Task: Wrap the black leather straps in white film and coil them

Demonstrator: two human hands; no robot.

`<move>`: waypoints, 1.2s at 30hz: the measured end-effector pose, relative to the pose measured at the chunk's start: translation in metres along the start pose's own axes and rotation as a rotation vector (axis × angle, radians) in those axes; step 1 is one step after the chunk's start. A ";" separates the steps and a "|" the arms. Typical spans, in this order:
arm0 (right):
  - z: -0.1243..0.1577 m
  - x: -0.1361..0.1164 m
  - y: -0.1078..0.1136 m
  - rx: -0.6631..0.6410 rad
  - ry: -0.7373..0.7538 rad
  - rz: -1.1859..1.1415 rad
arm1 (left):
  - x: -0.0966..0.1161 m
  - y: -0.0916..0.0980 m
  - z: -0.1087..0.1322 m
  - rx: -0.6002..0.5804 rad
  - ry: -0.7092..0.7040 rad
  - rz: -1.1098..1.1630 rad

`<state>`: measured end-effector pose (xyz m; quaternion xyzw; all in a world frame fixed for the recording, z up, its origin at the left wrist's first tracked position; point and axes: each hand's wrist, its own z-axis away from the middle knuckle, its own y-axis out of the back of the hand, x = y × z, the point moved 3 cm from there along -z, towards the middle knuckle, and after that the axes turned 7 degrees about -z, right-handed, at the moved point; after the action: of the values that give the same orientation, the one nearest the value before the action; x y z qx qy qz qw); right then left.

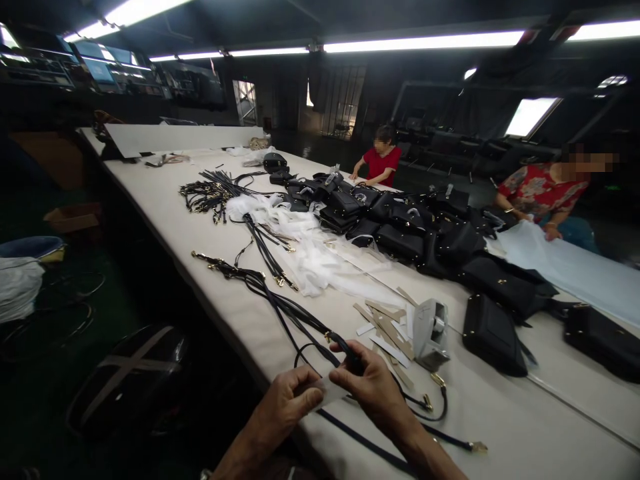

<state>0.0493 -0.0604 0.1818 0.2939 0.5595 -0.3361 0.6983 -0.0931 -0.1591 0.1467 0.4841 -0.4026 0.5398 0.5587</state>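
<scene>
My left hand (pixel 294 398) pinches one end of a small whitish, translucent strip (pixel 334 392) between thumb and fingers. My right hand (pixel 373 381) is curled around black straps (pixel 320 325), its thumb by the strip's other end. These straps run back along the table's near edge, with gold-coloured metal clips at their ends. More strap ends with gold clips (pixel 479 447) lie beside and beyond my right hand. Just past it stands a pale, boxy object (pixel 431 337) with an open side; its kind is unclear.
Cardboard and paper strips (pixel 385 327) lie loose on the table (pixel 500 413). Beyond are crumpled white wrapping (pixel 325 260), a strap pile (pixel 210 193) and many black bags (pixel 400 240). Two people in red tops (pixel 384 167) work across the table, one handling a pale sheet (pixel 570 267). A dark taped bundle (pixel 130 380) sits on the floor.
</scene>
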 end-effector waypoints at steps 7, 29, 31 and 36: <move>-0.005 -0.011 0.007 -0.041 -0.007 0.151 | -0.014 -0.002 -0.016 0.092 0.039 0.116; 0.044 -0.069 0.025 -0.178 -0.382 -0.073 | -0.048 0.021 -0.019 -0.010 0.024 0.593; 0.042 -0.068 0.024 -0.203 -0.372 -0.067 | -0.042 0.020 -0.019 -0.021 0.030 0.605; 0.037 -0.061 0.021 -0.240 -0.396 -0.104 | -0.034 0.018 -0.023 -0.038 0.010 0.658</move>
<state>0.0784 -0.0682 0.2497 0.1076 0.4620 -0.3538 0.8061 -0.1162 -0.1451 0.1113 0.3150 -0.5447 0.6860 0.3653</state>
